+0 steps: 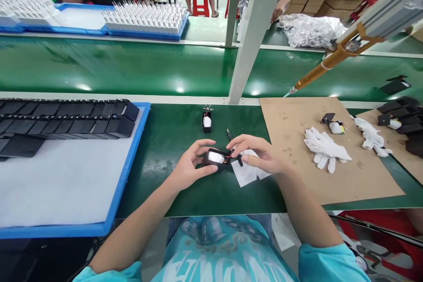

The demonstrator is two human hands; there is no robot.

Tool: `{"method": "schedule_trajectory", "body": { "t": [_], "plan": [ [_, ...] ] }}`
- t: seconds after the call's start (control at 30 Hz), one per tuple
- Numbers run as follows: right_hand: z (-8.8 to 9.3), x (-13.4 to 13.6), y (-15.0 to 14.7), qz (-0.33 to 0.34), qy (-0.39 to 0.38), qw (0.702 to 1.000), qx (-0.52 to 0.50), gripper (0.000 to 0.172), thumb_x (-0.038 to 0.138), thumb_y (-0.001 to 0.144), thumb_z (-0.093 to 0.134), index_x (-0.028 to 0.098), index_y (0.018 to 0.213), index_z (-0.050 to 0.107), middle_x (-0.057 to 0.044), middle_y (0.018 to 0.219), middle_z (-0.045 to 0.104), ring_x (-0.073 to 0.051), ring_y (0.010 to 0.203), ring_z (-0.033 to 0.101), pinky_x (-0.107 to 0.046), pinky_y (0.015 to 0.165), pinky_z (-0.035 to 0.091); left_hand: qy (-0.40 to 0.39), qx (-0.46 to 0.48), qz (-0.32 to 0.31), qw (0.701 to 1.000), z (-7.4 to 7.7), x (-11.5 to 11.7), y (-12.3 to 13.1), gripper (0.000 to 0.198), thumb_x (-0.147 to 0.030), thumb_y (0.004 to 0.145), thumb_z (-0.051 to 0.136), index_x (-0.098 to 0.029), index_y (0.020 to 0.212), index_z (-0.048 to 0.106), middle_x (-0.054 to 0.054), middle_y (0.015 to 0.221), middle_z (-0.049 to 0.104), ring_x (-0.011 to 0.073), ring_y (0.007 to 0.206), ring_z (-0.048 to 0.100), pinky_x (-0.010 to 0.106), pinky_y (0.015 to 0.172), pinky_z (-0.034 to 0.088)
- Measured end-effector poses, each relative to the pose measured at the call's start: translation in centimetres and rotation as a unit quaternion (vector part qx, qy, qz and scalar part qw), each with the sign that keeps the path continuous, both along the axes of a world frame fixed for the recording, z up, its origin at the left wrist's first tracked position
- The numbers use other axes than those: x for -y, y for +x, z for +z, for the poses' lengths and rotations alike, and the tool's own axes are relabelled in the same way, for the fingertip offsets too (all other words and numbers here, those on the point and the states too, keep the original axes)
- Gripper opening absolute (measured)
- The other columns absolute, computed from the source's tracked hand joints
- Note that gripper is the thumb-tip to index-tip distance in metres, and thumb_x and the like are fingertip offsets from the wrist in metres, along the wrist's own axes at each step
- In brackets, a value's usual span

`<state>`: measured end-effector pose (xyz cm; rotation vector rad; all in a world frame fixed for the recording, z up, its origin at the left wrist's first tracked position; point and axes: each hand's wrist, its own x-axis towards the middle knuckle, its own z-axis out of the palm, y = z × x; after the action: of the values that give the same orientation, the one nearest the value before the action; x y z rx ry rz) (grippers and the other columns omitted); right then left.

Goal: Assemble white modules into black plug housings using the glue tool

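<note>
My left hand (189, 167) grips a small black housing (216, 160) that has a white part inside and thin red wires. My right hand (259, 154) pinches the right end of the same housing, fingertips on the wires. Both hands hover just above the green bench, over small white paper pieces (246, 174). A second black housing with a white insert (206, 121) stands upright a little farther back. Thin black tweezers (228, 134) lie between it and my hands.
A blue tray (130, 172) with white foam and rows of black housings (66, 119) lies on the left. On the right, a brown cardboard sheet (297, 141) carries white gloves (325, 150) and more black parts (399, 114). A hanging tool (325, 66) points down. Other people work beyond the conveyor.
</note>
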<state>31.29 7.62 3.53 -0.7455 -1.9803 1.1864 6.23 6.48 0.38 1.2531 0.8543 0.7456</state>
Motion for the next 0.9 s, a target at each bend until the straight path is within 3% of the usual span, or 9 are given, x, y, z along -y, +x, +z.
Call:
{"method": "schedule_trajectory", "body": {
  "t": [0.23,0.33,0.43,0.53,0.7,0.9],
  "plan": [
    [-0.1,0.1,0.0,-0.025,-0.045,0.999,0.007,0.025,0.03,0.088,0.062,0.025,0.112,0.065,-0.008,0.116,0.064,-0.016,0.087,0.067,-0.032,0.074,0.059,-0.011,-0.008,0.003,1.0,0.2,0.0,0.2,0.054,-0.028,0.073,0.077,-0.022,0.12,0.051,0.009,0.113,0.067,0.0239,0.102,0.066,0.035,0.089,0.052],
    [-0.2,0.0,0.4,-0.043,-0.056,0.997,0.036,0.021,0.033,0.087,0.063,0.023,0.105,0.068,-0.006,0.103,0.069,-0.013,0.073,0.066,-0.028,0.066,0.056,0.008,-0.031,0.016,0.999,-0.1,0.1,0.2,0.052,-0.03,0.072,0.078,-0.023,0.118,0.054,0.008,0.114,0.068,0.0236,0.102,0.066,0.035,0.09,0.051],
    [-0.4,0.0,0.4,-0.045,-0.077,0.993,0.078,0.029,0.035,0.087,0.063,0.024,0.114,0.064,-0.003,0.091,0.069,-0.011,0.065,0.061,-0.025,0.06,0.052,0.037,-0.035,0.024,0.998,-0.5,0.1,0.3,0.044,-0.03,0.074,0.077,-0.022,0.113,0.059,0.008,0.115,0.067,0.0238,0.103,0.065,0.036,0.091,0.051],
    [-0.5,0.0,0.4,-0.029,-0.052,0.993,0.101,0.033,0.033,0.086,0.064,0.026,0.119,0.064,-0.003,0.097,0.065,-0.01,0.066,0.058,-0.024,0.058,0.05,0.057,-0.042,0.018,0.997,-0.7,0.1,0.4,0.037,-0.03,0.076,0.075,-0.021,0.11,0.061,0.008,0.113,0.066,0.0234,0.101,0.064,0.036,0.091,0.051],
    [-0.6,0.2,0.3,-0.02,-0.022,0.99,0.137,0.024,0.023,0.089,0.058,0.028,0.111,0.067,-0.005,0.105,0.061,-0.013,0.075,0.061,-0.027,0.062,0.053,0.045,-0.077,0.021,0.996,-0.7,0.1,0.7,0.039,-0.031,0.075,0.076,-0.022,0.109,0.06,0.007,0.112,0.066,0.0223,0.101,0.064,0.036,0.091,0.051],
    [-1.7,0.4,-1.4,-0.122,0.12,0.972,0.158,0.022,0.017,0.091,0.05,0.025,0.104,0.065,-0.009,0.11,0.062,-0.02,0.09,0.064,-0.037,0.074,0.056,-0.015,-0.05,0.061,0.997,-0.6,0.0,0.8,0.042,-0.033,0.072,0.078,-0.02,0.105,0.057,0.006,0.105,0.067,0.0227,0.1,0.064,0.034,0.084,0.054]
  ]
}}
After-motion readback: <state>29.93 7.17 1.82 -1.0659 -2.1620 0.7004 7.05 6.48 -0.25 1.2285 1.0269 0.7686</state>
